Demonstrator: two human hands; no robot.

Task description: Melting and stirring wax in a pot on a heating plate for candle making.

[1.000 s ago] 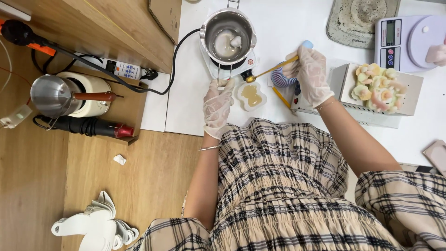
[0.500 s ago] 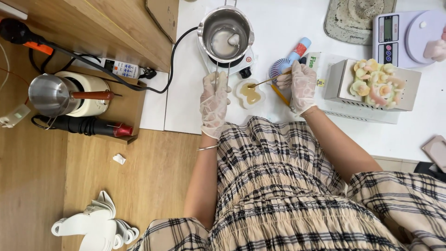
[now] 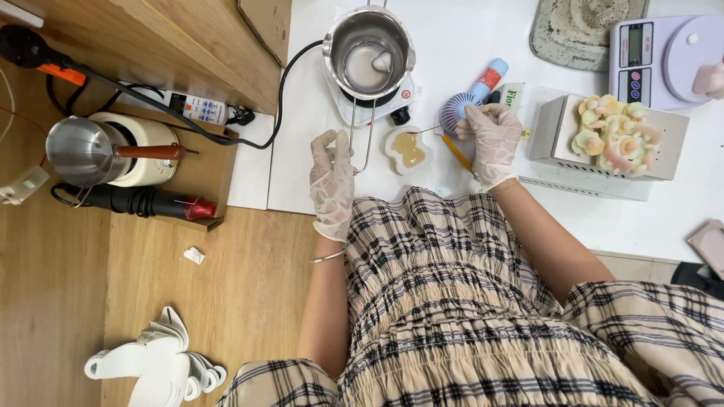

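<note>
Risk sits here: right hand (image 3: 492, 142) pinches a thin stick (image 3: 427, 131) over the wax-filled mould (image 3: 408, 148); left hand (image 3: 332, 179), loosely open, rests near the pot handle (image 3: 367, 137) and could knock hot wax over.

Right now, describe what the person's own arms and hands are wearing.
Both hands wear thin, translucent whitish disposable gloves, wrinkled at the fingers: the left hand and the right hand. A slim silver bangle circles the left wrist. The forearms are bare below short sleeves of a beige dress checked in dark lines, with a gathered, smocked bodice.
</note>
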